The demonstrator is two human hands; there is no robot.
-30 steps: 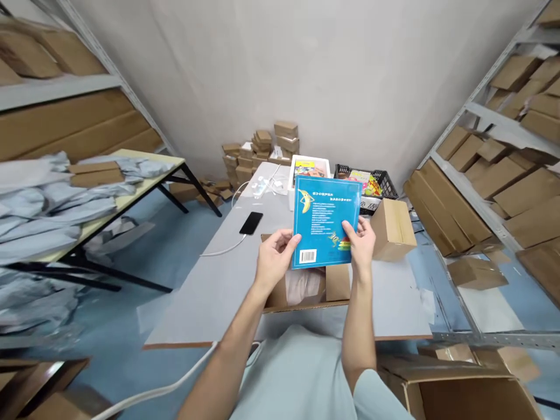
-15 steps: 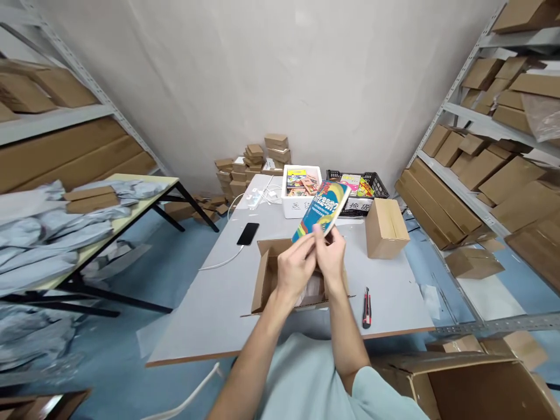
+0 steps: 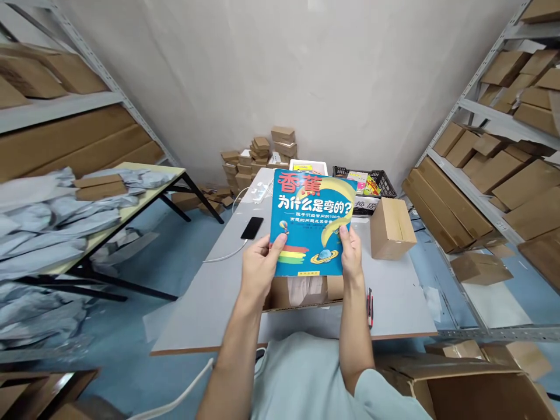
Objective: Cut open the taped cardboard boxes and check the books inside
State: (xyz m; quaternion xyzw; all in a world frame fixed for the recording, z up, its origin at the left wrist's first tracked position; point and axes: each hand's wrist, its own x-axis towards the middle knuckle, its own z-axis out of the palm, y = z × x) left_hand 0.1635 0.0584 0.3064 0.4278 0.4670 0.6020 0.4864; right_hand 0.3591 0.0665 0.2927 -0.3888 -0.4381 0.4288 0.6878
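A blue book (image 3: 312, 224) with red and white Chinese lettering and a banana picture faces me, held nearly upright. My left hand (image 3: 261, 259) grips its left edge, thumb on the cover. On the right edge, my right hand (image 3: 351, 251) is closed in the same way. Beneath the book stands an open cardboard box (image 3: 280, 294) with whitish wrapping material (image 3: 304, 290) inside; the book covers its far part. A red and black box cutter (image 3: 370, 309) lies to the right of my right forearm.
Around the table (image 3: 196, 312) are a black phone (image 3: 252, 228) on a white cable, a closed carton (image 3: 392, 228), a white bin (image 3: 308, 168) and a black crate (image 3: 387, 184) with books. Shelves of boxes flank both sides; an open carton (image 3: 472, 385) sits at lower right.
The book has turned from a slant to face me squarely and come lower. My hands have moved apart, from its lower corner to its two side edges.
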